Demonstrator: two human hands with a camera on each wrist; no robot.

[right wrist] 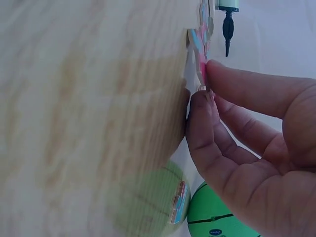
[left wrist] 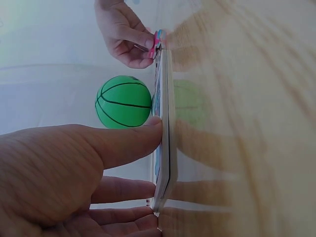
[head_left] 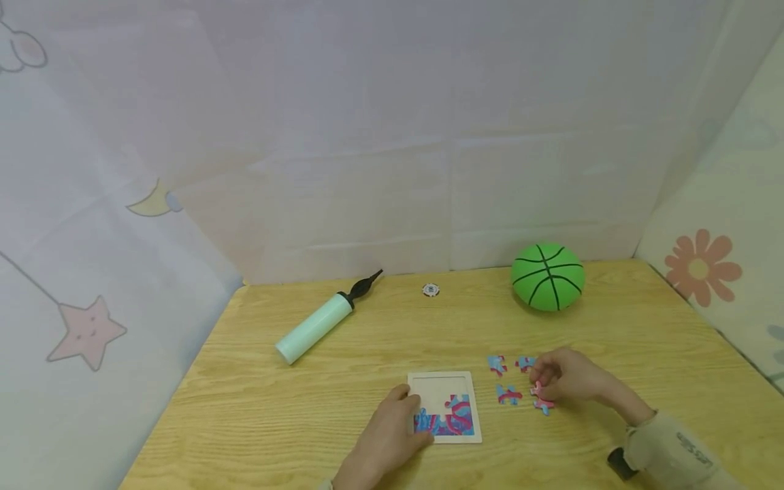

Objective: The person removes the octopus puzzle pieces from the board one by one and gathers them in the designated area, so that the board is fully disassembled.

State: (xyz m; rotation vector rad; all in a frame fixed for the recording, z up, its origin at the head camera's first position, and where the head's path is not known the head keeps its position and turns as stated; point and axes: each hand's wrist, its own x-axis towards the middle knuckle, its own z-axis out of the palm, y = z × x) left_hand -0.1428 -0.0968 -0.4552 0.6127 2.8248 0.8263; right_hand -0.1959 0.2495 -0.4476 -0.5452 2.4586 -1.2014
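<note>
A square wooden puzzle tray (head_left: 446,375) lies on the table with joined blue, pink and purple pieces in its lower and right parts. My left hand (head_left: 392,429) holds the tray by its left side; the left wrist view has the thumb (left wrist: 140,138) on its edge. Between thumb and fingers, my right hand (head_left: 572,374) pinches a pink and blue puzzle piece (head_left: 543,403), which looks tilted off the table in the right wrist view. Loose puzzle pieces lie nearby: one (head_left: 497,365) at upper left, another (head_left: 508,394) below it, and a third (head_left: 525,364) beside the fingers.
At the back right sits a green ball (head_left: 548,278) with black lines. A mint hand pump (head_left: 315,328) with a black nozzle lies at the left. Near the back edge is a round black-and-white chip (head_left: 431,290). A black object (head_left: 621,463) sits by the right sleeve.
</note>
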